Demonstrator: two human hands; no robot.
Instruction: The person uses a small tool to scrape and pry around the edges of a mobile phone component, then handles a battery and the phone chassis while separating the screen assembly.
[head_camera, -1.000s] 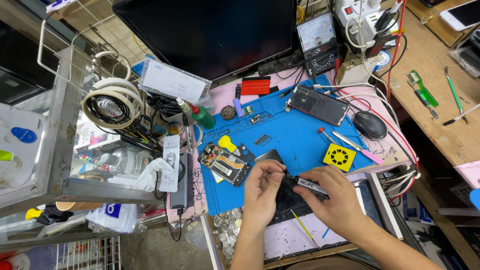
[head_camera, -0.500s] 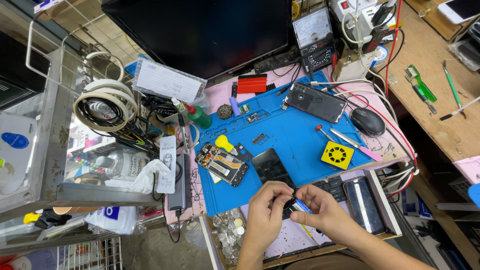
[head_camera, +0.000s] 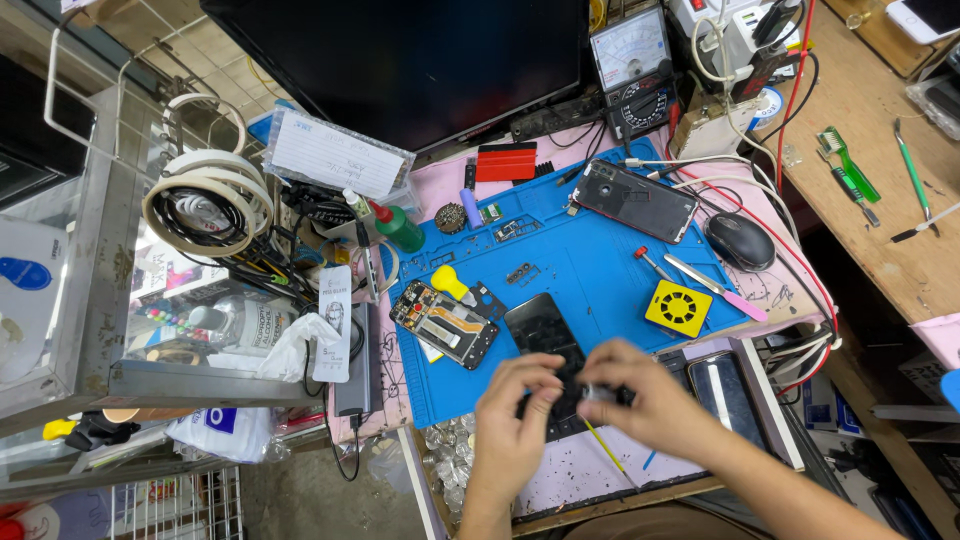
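My left hand (head_camera: 512, 420) and my right hand (head_camera: 645, 400) meet at the near edge of the blue work mat (head_camera: 590, 265). Both pinch a small dark pen-like tool (head_camera: 598, 393), which is blurred. The hands hover over the lower end of a black phone screen panel (head_camera: 543, 332) lying on the mat. An opened phone with bare circuitry (head_camera: 445, 322) lies left of the panel. A second dark phone, back up, (head_camera: 637, 200) rests at the mat's far right.
A yellow square fan part (head_camera: 678, 307), tweezers and a black mouse (head_camera: 740, 241) lie right of the panel. A green bottle (head_camera: 398, 228), tape rolls (head_camera: 205, 205), cables, a meter (head_camera: 630, 70) and a monitor (head_camera: 420, 60) crowd the back and left.
Both hands have drawn down toward the mat's near edge and closed together on the tool. The right hand no longer holds it out to the side.
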